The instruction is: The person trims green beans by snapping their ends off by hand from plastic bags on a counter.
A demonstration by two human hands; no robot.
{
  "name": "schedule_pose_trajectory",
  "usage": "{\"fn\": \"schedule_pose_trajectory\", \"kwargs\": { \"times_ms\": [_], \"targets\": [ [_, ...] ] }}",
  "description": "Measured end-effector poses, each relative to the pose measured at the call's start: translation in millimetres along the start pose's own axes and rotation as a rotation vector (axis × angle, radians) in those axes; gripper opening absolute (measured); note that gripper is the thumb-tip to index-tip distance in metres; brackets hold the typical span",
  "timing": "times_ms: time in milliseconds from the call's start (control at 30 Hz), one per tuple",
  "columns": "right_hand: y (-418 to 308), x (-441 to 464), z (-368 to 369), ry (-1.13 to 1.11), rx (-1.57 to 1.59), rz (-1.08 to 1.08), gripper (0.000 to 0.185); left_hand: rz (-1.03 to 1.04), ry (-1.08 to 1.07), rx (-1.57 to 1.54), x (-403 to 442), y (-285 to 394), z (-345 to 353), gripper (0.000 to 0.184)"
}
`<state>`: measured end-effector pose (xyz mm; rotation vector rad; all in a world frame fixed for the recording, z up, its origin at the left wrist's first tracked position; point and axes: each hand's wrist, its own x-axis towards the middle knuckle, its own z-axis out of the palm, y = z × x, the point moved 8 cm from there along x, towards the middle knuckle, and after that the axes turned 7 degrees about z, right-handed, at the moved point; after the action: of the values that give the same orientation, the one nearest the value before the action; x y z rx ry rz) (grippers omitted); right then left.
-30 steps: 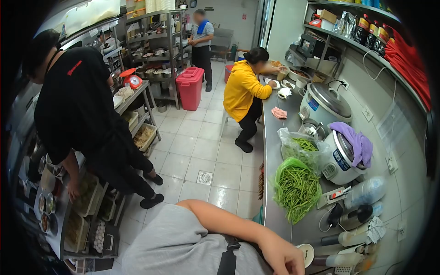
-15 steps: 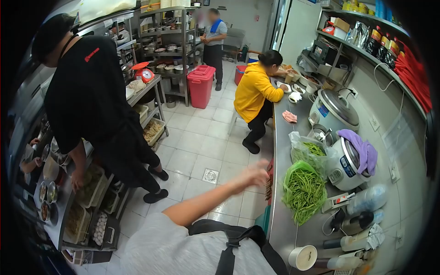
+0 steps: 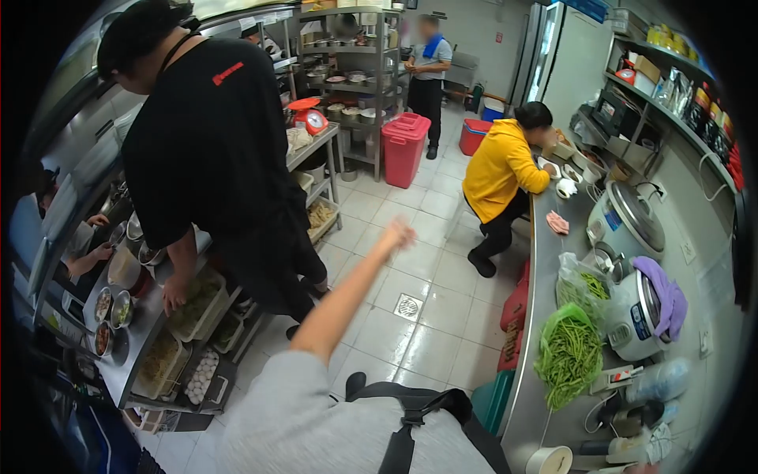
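My left hand (image 3: 400, 235) is held out in mid-air over the tiled floor, at the end of a bare arm with a grey sleeve. Motion smears its fingers, and no object shows in it. My right hand is out of view. Near the bottom edge a pale round cup (image 3: 549, 460) stands on the metal counter (image 3: 517, 419). Farther up the counter are green beans (image 3: 570, 355) in an open green bag, and a clear bag of greens (image 3: 583, 283) behind it.
A person in black (image 3: 213, 150) reaches into a tray at the left shelves. A person in yellow (image 3: 501, 170) sits at the counter. Another stands at the back near a red bin (image 3: 405, 150). Rice cookers (image 3: 632, 316) line the right wall; a floor drain (image 3: 408, 306) lies centrally.
My left hand has swung from near the cup out over the floor, up and leftward. The view has turned left, so the counter and people appear farther right.
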<state>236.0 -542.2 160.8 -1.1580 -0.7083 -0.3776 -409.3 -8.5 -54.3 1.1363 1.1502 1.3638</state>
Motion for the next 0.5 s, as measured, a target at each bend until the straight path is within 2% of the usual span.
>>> {"fn": "schedule_pose_trajectory", "kwargs": {
  "times_ms": [33,67,100,133,167,267,333,367,400,467,500],
  "targets": [
    [43,-34,57,-0.165,0.186,0.254,0.039,-0.080,-0.222,0.005,-29,-30,34,0.045],
    [67,-81,114,-0.310,0.310,0.482,0.040,-0.042,-0.341,-0.072,-81,-33,66,0.062],
    [83,-131,161,-0.442,0.360,0.651,0.041,-0.206,-0.519,-0.103,-128,-50,96,0.079],
    [83,-187,201,-0.525,0.313,0.724,0.049,-0.302,-0.565,-0.214,-168,-69,114,0.092],
    [52,-233,239,-0.642,0.278,0.901,0.052,-0.325,-0.586,-0.048,-199,-61,128,0.103],
    [18,-330,288,-0.880,0.173,0.962,0.055,0.184,-0.663,0.344,-238,-42,133,0.102],
    [0,-372,298,-0.972,0.148,0.932,0.050,0.509,-0.676,0.568,-253,-20,123,0.098],
    [-3,-392,302,-0.994,0.160,0.950,0.050,0.359,-0.842,0.586,-257,-28,117,0.074],
    [-9,-406,304,-1.014,0.172,0.965,0.050,0.180,-0.940,0.546,-263,-33,108,0.065],
    [-27,-418,312,-1.186,-0.053,0.732,0.049,-0.173,-1.120,0.451,-282,-46,93,0.049],
    [-36,-425,319,-1.269,-0.163,0.607,0.049,-0.155,-1.132,0.575,-286,-51,80,0.045]
  ]
}}
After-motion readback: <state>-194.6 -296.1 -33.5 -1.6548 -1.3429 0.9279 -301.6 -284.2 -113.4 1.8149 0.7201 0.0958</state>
